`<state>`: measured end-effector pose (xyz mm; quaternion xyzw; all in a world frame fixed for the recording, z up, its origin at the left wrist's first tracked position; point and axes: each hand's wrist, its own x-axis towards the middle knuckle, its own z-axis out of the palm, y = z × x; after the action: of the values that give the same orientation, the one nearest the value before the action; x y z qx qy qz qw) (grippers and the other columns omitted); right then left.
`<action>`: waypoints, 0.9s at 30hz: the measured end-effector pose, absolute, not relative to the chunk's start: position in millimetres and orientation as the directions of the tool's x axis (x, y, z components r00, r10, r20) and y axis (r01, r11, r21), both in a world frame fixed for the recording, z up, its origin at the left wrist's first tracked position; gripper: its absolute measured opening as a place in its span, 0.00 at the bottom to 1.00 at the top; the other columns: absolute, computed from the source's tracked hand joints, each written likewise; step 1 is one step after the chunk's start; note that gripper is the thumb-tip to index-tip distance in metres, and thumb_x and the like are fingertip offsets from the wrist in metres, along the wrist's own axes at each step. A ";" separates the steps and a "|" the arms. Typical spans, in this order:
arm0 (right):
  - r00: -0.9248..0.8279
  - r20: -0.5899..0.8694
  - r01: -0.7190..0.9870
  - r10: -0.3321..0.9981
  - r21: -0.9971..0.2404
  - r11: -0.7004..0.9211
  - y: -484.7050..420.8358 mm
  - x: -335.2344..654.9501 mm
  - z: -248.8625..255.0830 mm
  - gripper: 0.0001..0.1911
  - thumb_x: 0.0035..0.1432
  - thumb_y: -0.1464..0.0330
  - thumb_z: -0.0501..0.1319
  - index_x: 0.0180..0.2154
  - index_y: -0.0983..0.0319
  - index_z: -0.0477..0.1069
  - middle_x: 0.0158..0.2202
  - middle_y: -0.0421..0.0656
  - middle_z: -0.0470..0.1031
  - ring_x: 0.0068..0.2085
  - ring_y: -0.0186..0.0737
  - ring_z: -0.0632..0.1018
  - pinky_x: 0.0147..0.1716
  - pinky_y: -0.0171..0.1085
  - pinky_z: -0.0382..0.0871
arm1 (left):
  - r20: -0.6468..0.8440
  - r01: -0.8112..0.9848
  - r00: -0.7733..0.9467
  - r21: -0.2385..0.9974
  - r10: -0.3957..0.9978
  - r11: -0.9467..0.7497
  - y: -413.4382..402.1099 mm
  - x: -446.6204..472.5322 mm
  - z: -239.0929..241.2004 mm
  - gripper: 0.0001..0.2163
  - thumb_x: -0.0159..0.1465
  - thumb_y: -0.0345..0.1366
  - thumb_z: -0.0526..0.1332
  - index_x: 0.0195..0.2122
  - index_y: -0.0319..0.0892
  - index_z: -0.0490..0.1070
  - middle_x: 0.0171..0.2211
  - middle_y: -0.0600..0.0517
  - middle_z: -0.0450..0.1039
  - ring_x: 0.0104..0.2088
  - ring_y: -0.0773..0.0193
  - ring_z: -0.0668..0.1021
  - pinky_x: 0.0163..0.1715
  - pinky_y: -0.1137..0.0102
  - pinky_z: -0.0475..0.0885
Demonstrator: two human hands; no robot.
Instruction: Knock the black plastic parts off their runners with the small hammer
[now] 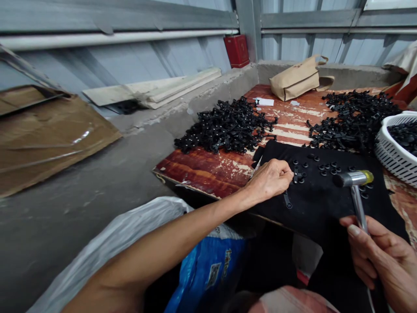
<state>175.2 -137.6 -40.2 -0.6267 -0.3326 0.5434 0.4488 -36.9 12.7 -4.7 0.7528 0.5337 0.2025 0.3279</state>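
Observation:
My right hand (378,252) grips the metal handle of a small hammer (358,204), its head raised over the black cloth (325,204). The head has a dark face on the left and a yellow one on the right. My left hand (273,176) is closed in a pinch low over the cloth; what its fingertips hold is hidden. Right beside those fingertips lies a small black part with round ends (299,175). Below the left hand rests a short black strap-like piece (287,200). Several loose black rings (329,168) are scattered on the cloth.
A heap of black parts (228,126) covers the table's left; another pile (355,117) lies at right. A white basket (397,148) of black pieces stands at the right edge. Behind are a beige bag (295,80) and red box (236,51). A blue sack (208,269) is below.

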 end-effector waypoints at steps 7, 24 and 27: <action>0.184 -0.403 -0.069 0.896 -0.915 -0.397 -137.5 175.9 -43.1 0.23 0.53 0.53 0.66 0.45 0.60 0.70 0.16 0.30 0.56 0.15 0.27 0.59 0.11 0.27 0.53 | -0.051 0.690 0.352 0.689 0.934 -0.223 14.3 -37.1 -5.9 0.10 0.57 0.34 0.54 0.26 0.38 0.75 0.19 0.54 0.66 0.21 0.69 0.65 0.21 0.74 0.56; 0.155 -0.422 -0.046 0.893 -0.906 -0.421 -135.7 181.6 -46.0 0.25 0.52 0.52 0.66 0.47 0.59 0.68 0.15 0.30 0.57 0.15 0.28 0.59 0.11 0.29 0.54 | -0.058 0.692 0.362 0.685 0.930 -0.227 14.5 -36.3 -4.2 0.11 0.57 0.33 0.54 0.26 0.38 0.76 0.19 0.53 0.66 0.21 0.69 0.65 0.22 0.74 0.56; 0.159 -0.407 -0.029 0.899 -0.913 -0.408 -135.6 177.1 -43.2 0.26 0.53 0.51 0.65 0.48 0.60 0.67 0.15 0.30 0.57 0.15 0.28 0.58 0.12 0.28 0.53 | -0.065 0.697 0.356 0.683 0.932 -0.219 14.9 -35.5 -3.2 0.11 0.57 0.32 0.54 0.26 0.37 0.76 0.19 0.53 0.66 0.21 0.69 0.65 0.22 0.74 0.56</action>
<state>177.1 -135.6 -43.2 -0.6335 -0.3435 0.5501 0.4219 -35.5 14.9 -3.2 0.7587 0.5368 0.1836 0.3202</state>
